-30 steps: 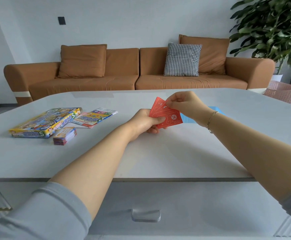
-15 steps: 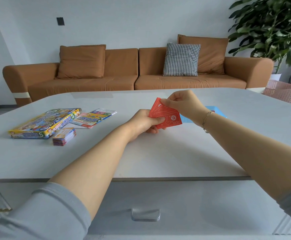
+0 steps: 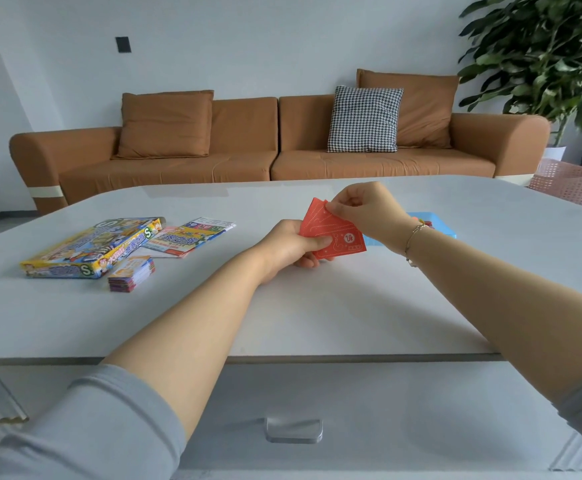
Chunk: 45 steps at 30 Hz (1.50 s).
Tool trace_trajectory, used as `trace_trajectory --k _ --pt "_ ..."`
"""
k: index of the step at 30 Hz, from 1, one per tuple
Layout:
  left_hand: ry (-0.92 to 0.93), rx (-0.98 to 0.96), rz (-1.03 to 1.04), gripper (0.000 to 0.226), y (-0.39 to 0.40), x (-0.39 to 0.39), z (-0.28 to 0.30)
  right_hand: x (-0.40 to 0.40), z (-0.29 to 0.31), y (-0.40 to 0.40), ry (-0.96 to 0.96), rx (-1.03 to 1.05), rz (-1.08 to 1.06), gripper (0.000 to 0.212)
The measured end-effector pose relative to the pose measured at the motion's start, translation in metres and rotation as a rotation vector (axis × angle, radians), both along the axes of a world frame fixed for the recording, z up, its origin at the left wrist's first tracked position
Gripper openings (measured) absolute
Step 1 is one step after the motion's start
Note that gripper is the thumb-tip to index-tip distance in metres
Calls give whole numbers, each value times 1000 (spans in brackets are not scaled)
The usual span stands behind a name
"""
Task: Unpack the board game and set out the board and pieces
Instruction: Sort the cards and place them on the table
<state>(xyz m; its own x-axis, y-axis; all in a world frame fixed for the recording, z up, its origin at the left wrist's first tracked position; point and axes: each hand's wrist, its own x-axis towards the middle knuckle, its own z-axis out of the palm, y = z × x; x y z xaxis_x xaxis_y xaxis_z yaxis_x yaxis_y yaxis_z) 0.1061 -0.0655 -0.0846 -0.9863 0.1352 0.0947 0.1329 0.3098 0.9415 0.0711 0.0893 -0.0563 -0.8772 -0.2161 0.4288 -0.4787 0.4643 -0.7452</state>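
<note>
The step in hand looks like sorting a game component fresh out of the box: both hands hold a small fan of red cards [image 3: 331,233] just above the desk [image 3: 317,306]. The left hand [image 3: 291,245] has its grip clamped on the lower edge of the cards, thumb laid across the face, while the right hand [image 3: 365,211] pinches the top corner of the front card between thumb and fingertips. Well to the left of the grip lie the yellow game box [image 3: 88,249], a printed folded sheet [image 3: 189,237] that may be the board or rules, and a stack of cards [image 3: 132,279]; behind the right wrist sits a blue tray [image 3: 434,225]. The next move probably calls for peeling that card free or setting the fan down flat.
</note>
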Motion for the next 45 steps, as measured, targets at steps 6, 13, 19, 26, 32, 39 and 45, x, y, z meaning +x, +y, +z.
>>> trace_trajectory --k 6,13,19,26,32,39,45 --pt "5 2 1 6 0 0 0 0 2 2 -46 -17 59 14" --pt "1 -13 5 4 0 2 1 -2 1 -6 93 74 12 8" --pt "-5 -6 -4 5 1 4 2 -2 0 -1 -12 14 52 16" --pt "-12 -13 0 6 2 5 3 -3 1 -3 48 63 52 8" --pt "-10 -12 0 5 1 5 3 -1 3 -4 -23 -23 60 22" --pt "-8 -34 -15 9 2 5 3 -4 2 -7 57 74 41 6" --pt "0 -16 -17 6 2 6 3 -4 3 -2 -17 28 82 12"
